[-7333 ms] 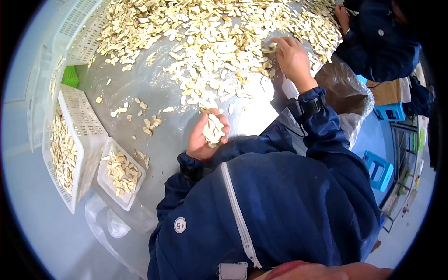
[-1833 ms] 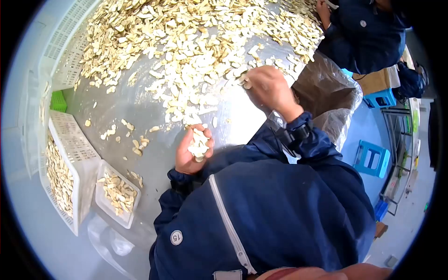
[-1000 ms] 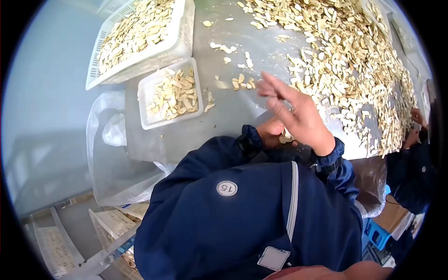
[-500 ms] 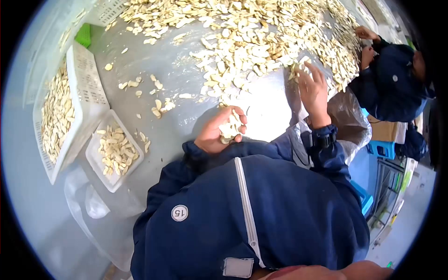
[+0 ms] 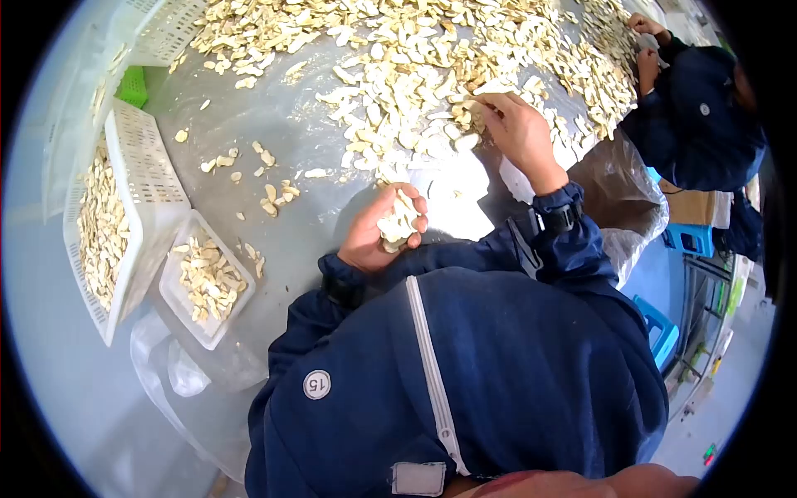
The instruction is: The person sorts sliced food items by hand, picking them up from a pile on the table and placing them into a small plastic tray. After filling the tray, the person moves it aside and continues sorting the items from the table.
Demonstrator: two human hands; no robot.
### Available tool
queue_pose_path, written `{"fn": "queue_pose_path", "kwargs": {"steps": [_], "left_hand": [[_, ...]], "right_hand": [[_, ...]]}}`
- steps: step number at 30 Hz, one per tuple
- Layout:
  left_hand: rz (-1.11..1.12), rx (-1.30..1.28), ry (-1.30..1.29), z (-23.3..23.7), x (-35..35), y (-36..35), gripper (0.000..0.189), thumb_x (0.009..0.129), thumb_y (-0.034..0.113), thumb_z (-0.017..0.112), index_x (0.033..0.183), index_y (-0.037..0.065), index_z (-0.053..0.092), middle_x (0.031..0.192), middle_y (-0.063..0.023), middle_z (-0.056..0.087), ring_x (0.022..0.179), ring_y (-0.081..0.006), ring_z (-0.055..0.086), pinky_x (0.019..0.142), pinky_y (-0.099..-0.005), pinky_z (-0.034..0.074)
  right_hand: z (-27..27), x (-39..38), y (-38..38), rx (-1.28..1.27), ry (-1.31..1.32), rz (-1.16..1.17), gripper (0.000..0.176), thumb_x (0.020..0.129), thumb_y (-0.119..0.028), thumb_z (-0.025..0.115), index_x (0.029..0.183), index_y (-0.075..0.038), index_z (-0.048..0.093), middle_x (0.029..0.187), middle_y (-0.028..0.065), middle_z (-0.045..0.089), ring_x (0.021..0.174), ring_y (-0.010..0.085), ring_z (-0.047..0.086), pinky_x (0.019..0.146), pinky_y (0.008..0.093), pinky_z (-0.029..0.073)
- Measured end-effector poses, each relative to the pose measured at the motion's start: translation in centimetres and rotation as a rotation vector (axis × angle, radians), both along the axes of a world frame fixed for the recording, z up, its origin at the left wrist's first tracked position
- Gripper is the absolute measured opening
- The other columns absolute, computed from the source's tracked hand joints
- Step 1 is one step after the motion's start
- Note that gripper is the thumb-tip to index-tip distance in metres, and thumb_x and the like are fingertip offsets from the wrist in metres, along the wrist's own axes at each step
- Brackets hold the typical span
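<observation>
My left hand point(image 5: 375, 231) is curled, palm up, close to my jacket, with several pale dried slices point(image 5: 398, 217) clasped in it. My right hand point(image 5: 525, 139) reaches over the near edge of a large heap of the same slices point(image 5: 407, 91). Its thumb and fingers are bent together at the heap, and what lies between the tips is too small to make out. A bright glare covers the metal table point(image 5: 320, 207) between my two hands.
On the left are a white perforated basket point(image 5: 154, 170) and a small white tray point(image 5: 241, 299), both holding slices. Loose slices point(image 5: 278, 199) lie nearby. A clear plastic bag point(image 5: 618, 187) hangs at the table edge on the right. Beyond it, a co-worker point(image 5: 697, 124) handles slices.
My right hand has moved left and its spread fingers have drawn together at the heap. My left hand keeps its slices. The whole view has shifted slightly.
</observation>
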State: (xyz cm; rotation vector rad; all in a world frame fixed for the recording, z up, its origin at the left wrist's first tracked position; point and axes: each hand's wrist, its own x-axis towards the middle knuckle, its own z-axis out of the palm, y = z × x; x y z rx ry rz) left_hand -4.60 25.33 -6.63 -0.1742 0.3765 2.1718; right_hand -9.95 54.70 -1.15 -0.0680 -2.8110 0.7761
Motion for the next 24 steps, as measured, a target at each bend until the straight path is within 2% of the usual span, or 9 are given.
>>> {"fn": "queue_pose_path", "kwargs": {"steps": [3, 4, 7, 8, 9, 11, 15, 17, 24], "left_hand": [[-0.018, -0.017, 0.006, -0.2, -0.1, 0.0, 0.036, 0.114, 0.036, 0.044, 0.126, 0.006, 0.059, 0.114, -0.0140, 0.063, 0.094, -0.0255, 0.063, 0.067, -0.0340, 0.057], [-0.019, -0.013, 0.004, -0.3, -0.1, 0.0, 0.036, 0.114, 0.036, 0.044, 0.126, 0.006, 0.059, 0.114, -0.0140, 0.063, 0.094, -0.0256, 0.063, 0.067, -0.0341, 0.057], [-0.011, -0.017, 0.008, -0.2, -0.1, 0.0, 0.036, 0.114, 0.037, 0.044, 0.126, 0.007, 0.059, 0.114, -0.0139, 0.063, 0.095, -0.0256, 0.064, 0.067, -0.0343, 0.058], [-0.006, -0.024, 0.009, -0.1, -0.1, 0.0, 0.036, 0.114, 0.036, 0.044, 0.126, 0.007, 0.059, 0.114, -0.0138, 0.063, 0.095, -0.0256, 0.064, 0.067, -0.0343, 0.058], [-0.002, -0.031, 0.011, 0.0, 0.0, 0.0, 0.036, 0.114, 0.036, 0.043, 0.126, 0.007, 0.059, 0.114, -0.0137, 0.063, 0.095, -0.0255, 0.064, 0.067, -0.0343, 0.058], [0.001, -0.024, 0.010, -0.2, 0.0, 0.0, 0.036, 0.114, 0.037, 0.043, 0.125, 0.007, 0.060, 0.114, -0.0136, 0.064, 0.095, -0.0253, 0.064, 0.067, -0.0342, 0.058], [0.006, -0.024, 0.014, -0.1, -0.1, 0.0, 0.037, 0.113, 0.037, 0.046, 0.124, 0.004, 0.058, 0.111, -0.0147, 0.064, 0.094, -0.0255, 0.064, 0.070, -0.0349, 0.057], [0.006, -0.034, 0.023, 0.1, -0.1, 0.0, 0.035, 0.114, 0.037, 0.044, 0.124, 0.007, 0.059, 0.113, -0.0137, 0.064, 0.094, -0.0249, 0.064, 0.068, -0.0344, 0.058], [-0.002, -0.046, 0.021, 0.0, -0.1, 0.0, 0.034, 0.114, 0.036, 0.044, 0.125, 0.008, 0.059, 0.113, -0.0135, 0.063, 0.093, -0.0243, 0.064, 0.067, -0.0339, 0.057]], "right_hand": [[0.4, 1.6, 1.7, -0.081, -0.156, 0.019, 0.023, 0.097, -0.022, 0.070, 0.115, -0.008, 0.077, 0.100, 0.0140, 0.076, 0.087, 0.0330, 0.074, 0.079, 0.0381, 0.058], [1.3, 2.0, 1.8, -0.241, -0.268, 0.035, 0.026, 0.099, -0.021, 0.069, 0.120, -0.007, 0.076, 0.099, 0.0150, 0.077, 0.087, 0.0287, 0.075, 0.081, 0.0359, 0.058], [1.3, 2.1, 2.7, -0.335, -0.268, 0.070, 0.028, 0.101, -0.019, 0.068, 0.123, -0.003, 0.074, 0.096, 0.0103, 0.077, 0.083, 0.0181, 0.071, 0.076, 0.0317, 0.056], [0.3, 1.7, 3.1, -0.190, -0.123, -0.007, 0.027, 0.100, -0.019, 0.069, 0.123, -0.005, 0.075, 0.098, 0.0117, 0.077, 0.083, 0.0213, 0.072, 0.077, 0.0332, 0.057], [0.7, 1.4, 3.0, -0.029, -0.101, -0.102, 0.028, 0.098, -0.019, 0.070, 0.122, -0.006, 0.075, 0.101, 0.0134, 0.077, 0.083, 0.0255, 0.073, 0.077, 0.0354, 0.058], [0.8, 1.3, 3.1, -0.062, -0.101, -0.063, 0.028, 0.096, -0.019, 0.072, 0.121, -0.008, 0.076, 0.102, 0.0149, 0.076, 0.085, 0.0286, 0.073, 0.079, 0.0370, 0.058], [1.2, 2.8, 0.9, 0.011, -0.110, 0.199, 0.023, 0.092, -0.021, 0.076, 0.113, -0.012, 0.077, 0.110, 0.0100, 0.072, 0.100, 0.0314, 0.069, 0.086, 0.0382, 0.056], [1.0, 3.3, 0.6, -0.009, -0.001, 0.209, 0.018, 0.090, -0.021, 0.075, 0.106, -0.013, 0.078, 0.104, 0.0101, 0.072, 0.096, 0.0333, 0.069, 0.081, 0.0405, 0.057], [0.5, 4.6, 2.0, 0.030, 0.001, 0.172, 0.013, 0.089, -0.011, 0.070, 0.100, -0.011, 0.078, 0.101, 0.0100, 0.073, 0.098, 0.0328, 0.068, 0.084, 0.0407, 0.057]]}}
